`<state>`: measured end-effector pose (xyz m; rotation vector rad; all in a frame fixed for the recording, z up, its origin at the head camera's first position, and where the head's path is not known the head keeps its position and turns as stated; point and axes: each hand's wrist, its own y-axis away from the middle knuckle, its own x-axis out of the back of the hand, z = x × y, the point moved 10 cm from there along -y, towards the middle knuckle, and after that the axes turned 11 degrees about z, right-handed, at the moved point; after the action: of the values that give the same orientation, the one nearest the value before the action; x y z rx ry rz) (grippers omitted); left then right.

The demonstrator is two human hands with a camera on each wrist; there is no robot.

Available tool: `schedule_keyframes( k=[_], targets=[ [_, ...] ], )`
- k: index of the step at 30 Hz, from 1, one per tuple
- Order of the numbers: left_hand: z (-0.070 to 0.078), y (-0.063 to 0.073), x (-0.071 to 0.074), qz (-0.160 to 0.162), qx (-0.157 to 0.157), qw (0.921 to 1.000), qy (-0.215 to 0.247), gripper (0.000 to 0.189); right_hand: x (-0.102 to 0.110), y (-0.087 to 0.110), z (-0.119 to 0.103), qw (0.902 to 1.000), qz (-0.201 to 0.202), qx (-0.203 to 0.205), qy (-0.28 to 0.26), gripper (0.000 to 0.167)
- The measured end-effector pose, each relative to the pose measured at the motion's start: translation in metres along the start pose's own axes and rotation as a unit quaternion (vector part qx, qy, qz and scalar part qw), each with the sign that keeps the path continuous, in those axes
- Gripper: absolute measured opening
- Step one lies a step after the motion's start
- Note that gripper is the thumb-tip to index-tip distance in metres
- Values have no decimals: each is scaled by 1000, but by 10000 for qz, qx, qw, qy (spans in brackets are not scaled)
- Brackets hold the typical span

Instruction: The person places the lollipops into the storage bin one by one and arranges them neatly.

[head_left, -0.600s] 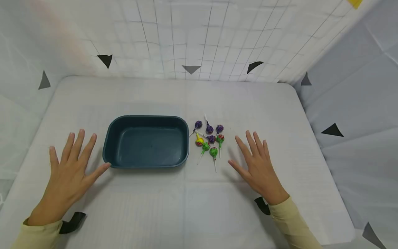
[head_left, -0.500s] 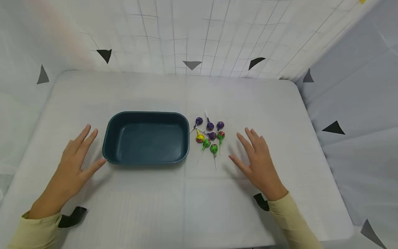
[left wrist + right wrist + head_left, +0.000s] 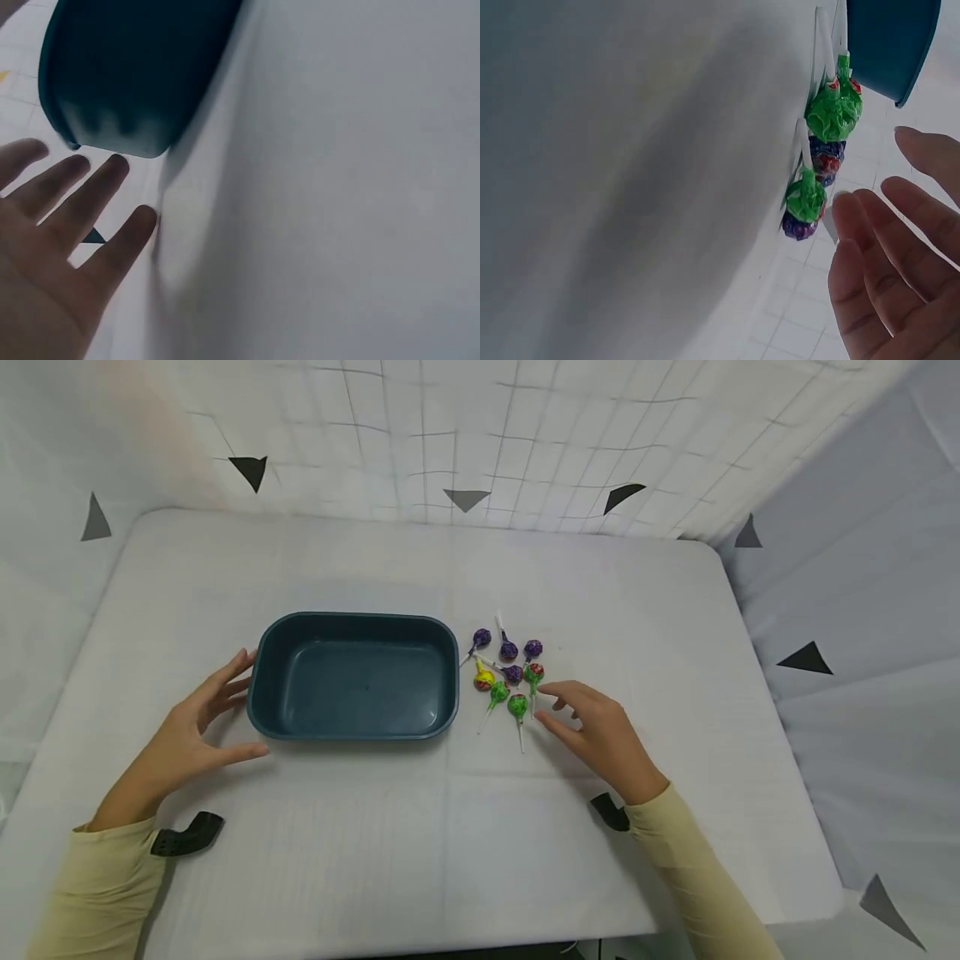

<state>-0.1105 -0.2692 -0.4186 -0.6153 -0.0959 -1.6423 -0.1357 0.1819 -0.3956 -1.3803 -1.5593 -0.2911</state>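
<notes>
Thumb parted from bent fingers by a modest gap with nothing in it, a person's bare right hand [image 3: 603,739] hovers at the right edge of a loose cluster of sweets. Just off its fingertips lies a round lollipop in shiny green-and-red wrapping [image 3: 534,672], its white stick pointing back toward the person; from here, I cannot tell whether skin meets stick. The step in hand appears to be the reach, and the next move seems to call for bringing thumb and forefinger to either side of that stick before pinching. Crowding it are two green-wrapped lollipops [image 3: 517,706], a yellow-and-red wrapped lollipop [image 3: 483,679] and four purple-wrapped lollipops [image 3: 508,651], near enough that a loose pinch could nudge a neighbor. To their left sits a dark teal, round-cornered plastic tub [image 3: 367,693]. At its far left end, the left hand [image 3: 187,735] frames the near corner, thumb and fingers wide apart, gripping nothing; whether it touches the wall is unclear. Everything rests on a white-covered table [image 3: 555,868].
</notes>
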Motion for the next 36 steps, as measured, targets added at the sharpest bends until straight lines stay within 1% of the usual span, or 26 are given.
schedule_keyframes(
  k=[2,6,8,13,16,21,24,28,31,36],
  targets=[
    [-3,1,-1,-16,54,10000,-22,129,-7,-4,1,9999,-161,-38,1,38],
    [-5,0,-2,-2,111,9999,-62,128,-20,-7,2,9986,-489,-98,181,40],
    [-5,1,-1,53,128,9997,-181,126,-25,-8,1,9977,-612,-74,265,41],
    [-3,-3,2,244,16,9984,-517,122,-31,-14,-1,9963,-748,-103,413,37],
    [-1,-3,1,242,-34,9982,-540,121,-33,-15,-1,9951,-864,-188,448,33],
    [-5,0,0,153,217,9986,-463,120,-37,-16,0,9926,-1073,-332,467,30],
    [-5,-1,2,191,286,9982,-495,118,-38,-18,1,9913,-1150,-407,489,30],
    [-3,-3,2,194,212,9987,-423,116,-38,-17,3,9907,-1168,-469,519,30],
    [-2,-1,0,183,162,9991,-338,114,-37,-16,4,9910,-1149,-466,507,29],
    [-2,2,2,252,158,9988,-378,114,-39,-18,3,9914,-1182,-436,367,26]
  ],
)
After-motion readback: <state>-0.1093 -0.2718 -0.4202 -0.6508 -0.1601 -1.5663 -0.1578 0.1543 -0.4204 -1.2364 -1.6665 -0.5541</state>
